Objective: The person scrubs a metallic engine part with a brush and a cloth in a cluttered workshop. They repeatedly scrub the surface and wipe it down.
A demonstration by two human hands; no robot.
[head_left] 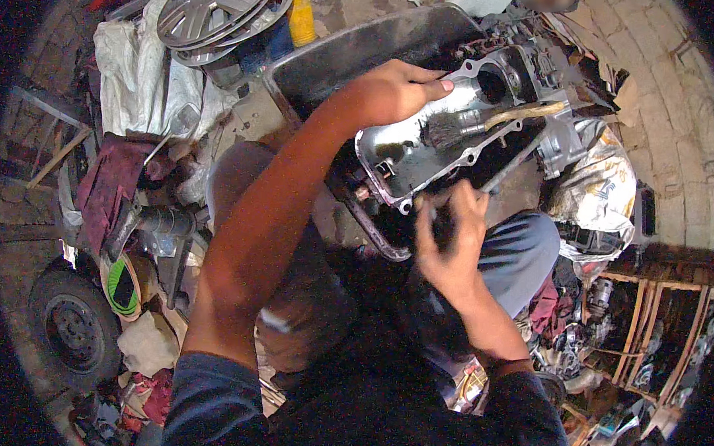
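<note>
My left hand (411, 91) grips the far rim of a silvery metal engine casing (401, 133), thumb along its edge. The casing is tilted over a dark tub (342, 60), its hollow side facing me, wet and shiny inside. A paintbrush (519, 114) with a pale wooden handle and dark bristles lies in the hollow. Just below the casing's near edge is my right hand (457, 238), its fingers curled and partly blurred. From these fingers a thin grey rod (518, 162) runs up to the right; its lower end is hidden in the hand.
More metal engine parts (560, 138) crowd the tub's right side, beside a white plastic sack (602, 188). Stacked wheel covers (213, 18) stand at the far left. A car wheel (75, 327) lies at the left, and a wooden rack (656, 329) is at the lower right.
</note>
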